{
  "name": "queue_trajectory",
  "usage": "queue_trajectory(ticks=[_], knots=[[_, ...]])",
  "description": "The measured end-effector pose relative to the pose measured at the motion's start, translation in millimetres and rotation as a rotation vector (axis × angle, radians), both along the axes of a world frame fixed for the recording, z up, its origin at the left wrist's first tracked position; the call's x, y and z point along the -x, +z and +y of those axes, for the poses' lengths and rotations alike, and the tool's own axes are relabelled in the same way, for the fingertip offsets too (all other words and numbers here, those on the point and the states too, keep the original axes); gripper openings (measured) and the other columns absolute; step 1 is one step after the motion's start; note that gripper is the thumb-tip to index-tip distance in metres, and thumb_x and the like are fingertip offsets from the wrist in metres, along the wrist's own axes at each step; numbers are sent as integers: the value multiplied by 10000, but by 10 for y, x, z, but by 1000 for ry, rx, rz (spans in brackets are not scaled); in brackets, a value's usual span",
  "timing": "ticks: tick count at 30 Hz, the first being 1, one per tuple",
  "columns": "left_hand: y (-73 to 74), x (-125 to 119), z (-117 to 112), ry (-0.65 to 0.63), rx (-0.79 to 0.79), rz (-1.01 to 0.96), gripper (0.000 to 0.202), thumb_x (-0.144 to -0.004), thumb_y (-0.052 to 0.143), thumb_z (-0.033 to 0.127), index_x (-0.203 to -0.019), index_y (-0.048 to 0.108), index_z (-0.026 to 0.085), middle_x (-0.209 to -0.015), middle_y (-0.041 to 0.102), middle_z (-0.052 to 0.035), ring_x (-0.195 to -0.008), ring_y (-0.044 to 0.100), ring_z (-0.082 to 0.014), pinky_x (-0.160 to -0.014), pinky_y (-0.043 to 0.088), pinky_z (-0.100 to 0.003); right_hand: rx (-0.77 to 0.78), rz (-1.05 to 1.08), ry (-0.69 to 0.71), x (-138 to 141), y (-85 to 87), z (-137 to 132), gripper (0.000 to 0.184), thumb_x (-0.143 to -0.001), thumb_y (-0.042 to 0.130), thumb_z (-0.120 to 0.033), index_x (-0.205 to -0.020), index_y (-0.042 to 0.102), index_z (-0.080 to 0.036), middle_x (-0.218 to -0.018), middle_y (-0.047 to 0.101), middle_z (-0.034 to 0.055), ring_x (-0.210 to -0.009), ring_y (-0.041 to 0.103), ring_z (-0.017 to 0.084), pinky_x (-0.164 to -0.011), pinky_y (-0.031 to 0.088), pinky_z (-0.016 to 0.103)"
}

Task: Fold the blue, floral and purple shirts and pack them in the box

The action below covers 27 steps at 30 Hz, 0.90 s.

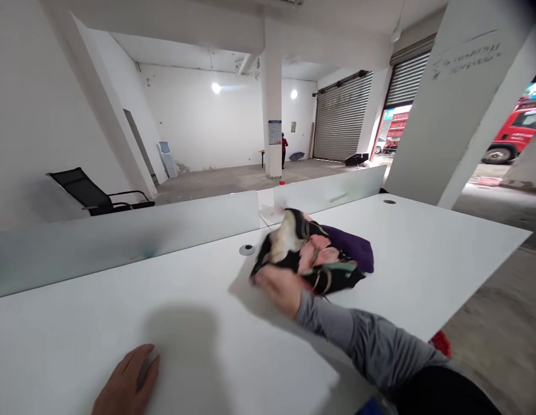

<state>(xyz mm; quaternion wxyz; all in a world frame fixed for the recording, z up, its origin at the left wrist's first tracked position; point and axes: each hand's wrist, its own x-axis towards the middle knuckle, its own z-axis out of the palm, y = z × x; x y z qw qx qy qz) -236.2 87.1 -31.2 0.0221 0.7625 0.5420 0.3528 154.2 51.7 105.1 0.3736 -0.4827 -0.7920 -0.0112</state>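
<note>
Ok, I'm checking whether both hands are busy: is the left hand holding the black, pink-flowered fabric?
No, the left hand is well apart from the fabric, which only the right hand grips.

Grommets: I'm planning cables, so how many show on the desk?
2 grommets: one just left of the cloth, one farther right, near the pillar. The cloth may hide more.

Daylight beyond the right corner of the table [194,276], glaring bulbs [215,87], soft shadows [181,340], right hand [279,287] (cloth [320,253] too) blurred
</note>
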Motion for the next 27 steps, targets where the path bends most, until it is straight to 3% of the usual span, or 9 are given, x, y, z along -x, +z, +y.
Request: queue_trajectory(ticks=[3,7,10,13,15,17,21,24,27], knots=[[119,-36,-70,-47,72,-6,366,-839,477,510,-1103,551,268,-1085,674,-50,-978,668,-255,-868,547,-399,159,70,333,862,-323,-397,303,-985,377,-331,-965,649,-200,-855,676,18,-770,608,117,-699,457,219],[276,-90,-165,-194,185,-2,591,-844,505,469,-1371,397,222,-1258,617,-68,-1104,620,-231,-939,510,-344,391,358,390,1220,-545,-666,306,-965,415,-344,-860,644,-171,-789,648,12,-732,583,115,-670,448,229],[355,-133,-209,-329,213,-3,569,-847,484,383,-1385,406,214,-1362,537,-83,-1231,529,-234,-1043,428,-349,423,514,340,1253,-554,-671,352,-952,430,-412,-772,600,-162,-693,559,-11,-658,511,104,-617,408,229],[410,-159,-257,-331,248,-85,373,-843,419,369,-1126,599,206,-1261,593,-98,-1197,540,-250,-1036,424,-362,442,490,331,1252,-498,-717,385,-941,428,-489,-815,584,-159,-669,517,-20,-611,465,96,-576,379,221],[441,-160,-320,-264,278,-200,322,-853,380,401,-990,606,217,-1088,651,-77,-1048,605,-237,-948,475,-359,428,235,358,1221,-476,-794,363,-855,568,-518,-954,606,-170,-728,572,-11,-640,509,111,-584,388,223],[461,-157,-423,-197,282,-364,301,-859,383,444,-941,572,225,-909,648,-34,-883,619,-205,-846,504,-335,375,-130,323,1163,-490,-874,407,-780,675,-401,-1123,595,-196,-861,641,18,-702,569,138,-610,403,233],[511,-178,-701,-174,364,-862,310,-819,494,524,-877,512,220,-722,575,22,-672,573,-149,-649,507,-278,260,-479,-11,990,-542,-875,329,-808,503,-117,-1106,620,-190,-1045,654,87,-740,613,151,-626,418,244],[721,-172,-839,-171,413,-1211,345,-767,587,522,-855,491,203,-711,601,19,-642,592,-139,-614,513,-270,177,-344,-200,820,-430,-675,222,-866,424,-143,-919,638,-173,-968,653,98,-773,618,170,-662,432,255],[1114,-59,-847,-143,352,-1293,344,-720,643,466,-871,515,184,-783,662,-14,-755,652,-175,-719,542,-316,183,38,-204,681,-154,-463,244,-920,382,-245,-814,590,-177,-834,656,72,-765,619,176,-700,461,274]])
